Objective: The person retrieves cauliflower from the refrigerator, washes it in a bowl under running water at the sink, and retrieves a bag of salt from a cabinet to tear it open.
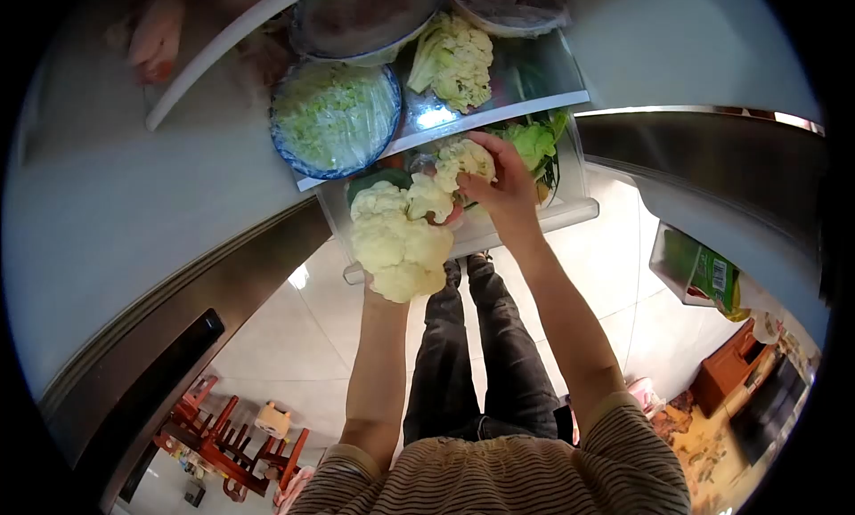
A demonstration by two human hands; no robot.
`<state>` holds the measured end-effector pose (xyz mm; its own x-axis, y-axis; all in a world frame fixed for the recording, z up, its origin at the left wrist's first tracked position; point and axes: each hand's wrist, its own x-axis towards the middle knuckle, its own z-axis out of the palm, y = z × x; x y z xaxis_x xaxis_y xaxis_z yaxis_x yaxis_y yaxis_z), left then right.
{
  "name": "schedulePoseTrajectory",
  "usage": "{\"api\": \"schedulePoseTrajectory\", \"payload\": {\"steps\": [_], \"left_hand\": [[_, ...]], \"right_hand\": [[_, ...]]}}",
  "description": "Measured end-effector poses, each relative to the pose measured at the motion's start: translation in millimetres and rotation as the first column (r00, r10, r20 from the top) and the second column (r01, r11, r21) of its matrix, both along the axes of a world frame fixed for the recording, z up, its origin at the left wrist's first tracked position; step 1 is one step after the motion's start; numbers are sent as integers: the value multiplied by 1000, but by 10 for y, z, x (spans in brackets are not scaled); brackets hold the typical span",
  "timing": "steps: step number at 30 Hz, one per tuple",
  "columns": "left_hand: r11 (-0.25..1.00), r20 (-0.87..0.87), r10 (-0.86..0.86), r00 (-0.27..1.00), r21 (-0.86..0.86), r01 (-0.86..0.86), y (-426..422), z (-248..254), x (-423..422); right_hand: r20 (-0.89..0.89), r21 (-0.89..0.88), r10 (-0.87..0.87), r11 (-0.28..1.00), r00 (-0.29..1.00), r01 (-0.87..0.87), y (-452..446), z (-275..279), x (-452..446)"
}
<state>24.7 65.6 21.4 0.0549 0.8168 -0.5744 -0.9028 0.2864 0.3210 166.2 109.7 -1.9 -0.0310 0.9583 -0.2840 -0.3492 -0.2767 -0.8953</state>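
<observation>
Plainly, both hands (511, 184) hold creamy, knobbly cauliflower (401, 248), right fingers (490, 145) half-curled, left ones mostly hidden.

The left forearm (378, 364) is held out nearly straight, the left hand hidden past its wrist (383, 312), while the right forearm (565, 306) is angled inward and the right hand (513, 191) is turned toward the middle, with its fingers (495, 145) curved and its thumb (478, 189) set opposite them.
</observation>
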Motion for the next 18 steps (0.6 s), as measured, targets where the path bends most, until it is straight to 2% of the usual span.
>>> {"api": "schedulePoseTrajectory", "payload": {"steps": [2,3,4,7,10,13,18], "left_hand": [[997,116,-52,992,67,44,-34,-32,16],[988,245,-108,963,133,77,-78,-52,-30],[974,365,-170,915,203,99,-126,-84,-69],[988,164,-96,982,135,74,-278,-275,-113],[994,75,-87,993,76,81,-316,-275,-138],[978,35,-148,988,156,141,-347,-250,-166],[970,-48,-219,975,96,222,-371,-310,-204]], "right_hand": [[237,61,-44,998,970,30,-70,-26,3],[351,96,-68,995,934,37,-91,-35,8],[376,112,-83,993,923,44,-115,-31,10],[437,152,-110,987,893,47,-161,-15,29],[473,168,-96,986,876,17,-166,27,57],[502,170,-80,985,861,-8,-181,56,55],[530,135,-72,991,845,0,-209,21,-1]]}}
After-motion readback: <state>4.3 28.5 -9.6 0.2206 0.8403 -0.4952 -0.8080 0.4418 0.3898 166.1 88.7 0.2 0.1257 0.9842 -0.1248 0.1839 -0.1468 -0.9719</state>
